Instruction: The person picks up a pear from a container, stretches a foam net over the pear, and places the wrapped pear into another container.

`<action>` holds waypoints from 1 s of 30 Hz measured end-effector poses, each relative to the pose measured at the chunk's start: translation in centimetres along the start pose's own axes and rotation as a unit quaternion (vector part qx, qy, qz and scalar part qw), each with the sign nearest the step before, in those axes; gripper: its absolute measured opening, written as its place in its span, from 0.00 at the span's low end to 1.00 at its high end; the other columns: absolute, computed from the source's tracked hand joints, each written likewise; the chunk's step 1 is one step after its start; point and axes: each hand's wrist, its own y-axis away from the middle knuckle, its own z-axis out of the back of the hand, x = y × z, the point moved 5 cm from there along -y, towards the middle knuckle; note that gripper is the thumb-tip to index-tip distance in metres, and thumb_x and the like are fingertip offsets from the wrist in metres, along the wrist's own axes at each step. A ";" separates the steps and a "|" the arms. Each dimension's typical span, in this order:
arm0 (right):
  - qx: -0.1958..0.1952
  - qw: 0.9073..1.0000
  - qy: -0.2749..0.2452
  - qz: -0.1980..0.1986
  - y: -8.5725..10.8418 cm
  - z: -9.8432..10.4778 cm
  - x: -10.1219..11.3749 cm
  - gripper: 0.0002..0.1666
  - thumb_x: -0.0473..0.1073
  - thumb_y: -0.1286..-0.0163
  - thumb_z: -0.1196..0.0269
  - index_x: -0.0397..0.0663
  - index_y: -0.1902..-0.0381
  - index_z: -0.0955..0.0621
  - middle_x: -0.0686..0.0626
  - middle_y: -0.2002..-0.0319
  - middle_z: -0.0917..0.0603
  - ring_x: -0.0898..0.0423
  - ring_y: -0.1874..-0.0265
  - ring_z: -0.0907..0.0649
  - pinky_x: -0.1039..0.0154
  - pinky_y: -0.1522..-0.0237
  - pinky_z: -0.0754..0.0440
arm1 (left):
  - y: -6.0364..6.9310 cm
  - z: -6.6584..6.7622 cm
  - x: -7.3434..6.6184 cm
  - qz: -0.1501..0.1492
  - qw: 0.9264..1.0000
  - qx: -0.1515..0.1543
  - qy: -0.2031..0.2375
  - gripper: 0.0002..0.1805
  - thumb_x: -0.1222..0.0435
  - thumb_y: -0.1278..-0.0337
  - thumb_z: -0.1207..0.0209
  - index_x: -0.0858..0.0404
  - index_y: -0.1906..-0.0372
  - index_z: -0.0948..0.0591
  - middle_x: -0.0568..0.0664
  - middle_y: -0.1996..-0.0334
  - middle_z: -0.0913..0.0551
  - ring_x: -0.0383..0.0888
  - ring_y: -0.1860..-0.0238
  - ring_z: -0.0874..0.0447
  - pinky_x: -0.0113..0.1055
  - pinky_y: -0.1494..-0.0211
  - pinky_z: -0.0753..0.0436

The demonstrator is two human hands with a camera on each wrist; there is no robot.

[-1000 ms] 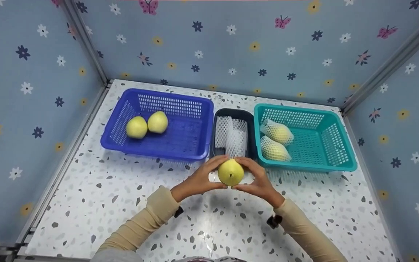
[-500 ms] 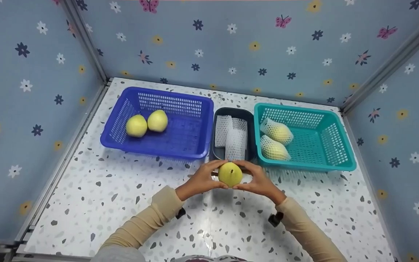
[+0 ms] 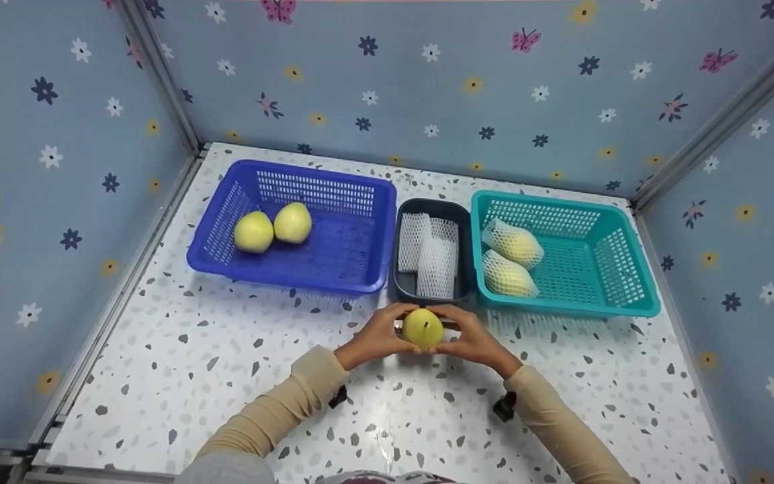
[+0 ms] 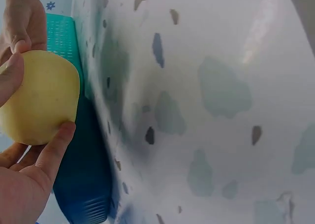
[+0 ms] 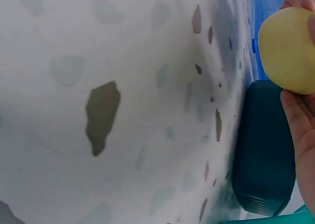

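Both hands hold one yellow pear (image 3: pixel 422 329) between them, just in front of the dark container (image 3: pixel 403 288). My left hand (image 3: pixel 377 336) curls its fingers and thumb round the pear's left side, and my right hand (image 3: pixel 472 338) does the same on the right. The stem faces the head camera. The left wrist view shows the pear (image 4: pixel 42 96) raised off the table, with fingertips against it; the right wrist view has the pear (image 5: pixel 288 49) at its right edge. White foam net sleeves (image 3: pixel 437 263) lie in the dark container.
A blue basket (image 3: pixel 286 281) at the left holds two bare pears (image 3: pixel 253 232). At the right, a teal basket (image 3: pixel 568 308) holds two pears in foam nets (image 3: pixel 510 275). Patterned walls stand behind and at both sides of the speckled table (image 3: pixel 226 376).
Both hands have moved slightly toward the person with the pear, away from the dark container. The pear has been tilted, so its stem now shows instead of the end seen at first.
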 end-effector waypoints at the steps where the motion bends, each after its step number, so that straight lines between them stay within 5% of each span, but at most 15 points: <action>1: 0.001 1.000 -0.002 -0.004 0.0 -0.1 -0.2 0.40 0.32 0.49 0.27 0.29 0.39 0.30 0.36 0.44 0.25 0.41 0.45 0.25 0.49 0.46 0.25 | -0.1 -0.1 0.2 0.001 1.000 0.001 0.002 0.42 0.67 0.70 0.23 0.71 0.41 0.27 0.60 0.45 0.24 0.53 0.48 0.24 0.48 0.45 0.24; 12: 0.014 0.999 0.000 -0.034 0.3 -0.5 -1.4 0.40 0.31 0.49 0.27 0.31 0.38 0.31 0.37 0.43 0.27 0.41 0.43 0.26 0.51 0.45 0.26 | -0.3 -0.8 1.6 0.019 1.000 0.005 -0.009 0.40 0.69 0.71 0.23 0.69 0.43 0.26 0.58 0.47 0.23 0.51 0.48 0.24 0.44 0.43 0.26; 19: 0.027 0.998 0.053 -0.038 0.2 -0.5 -4.5 0.42 0.38 0.49 0.25 0.42 0.37 0.30 0.43 0.44 0.26 0.46 0.47 0.23 0.53 0.50 0.22 | -0.4 -0.7 1.7 0.031 0.999 0.009 0.000 0.40 0.70 0.70 0.24 0.68 0.42 0.26 0.58 0.46 0.23 0.52 0.47 0.24 0.46 0.42 0.27; 25: 0.072 0.989 0.125 -0.016 -0.6 1.1 -2.5 0.32 0.37 0.45 0.28 0.41 0.42 0.24 0.44 0.49 0.22 0.47 0.53 0.20 0.56 0.55 0.19 | -0.3 -0.6 2.0 0.047 0.999 0.012 -0.003 0.40 0.67 0.69 0.24 0.68 0.42 0.26 0.57 0.46 0.23 0.51 0.47 0.25 0.45 0.41 0.28; 30: 0.055 0.986 0.157 0.019 -2.4 3.7 0.0 0.20 0.33 0.41 0.33 0.38 0.49 0.20 0.42 0.56 0.19 0.44 0.59 0.19 0.53 0.57 0.19 | -0.4 -0.4 2.2 0.061 0.998 0.010 0.003 0.40 0.68 0.68 0.24 0.68 0.41 0.27 0.57 0.45 0.23 0.52 0.45 0.25 0.45 0.40 0.30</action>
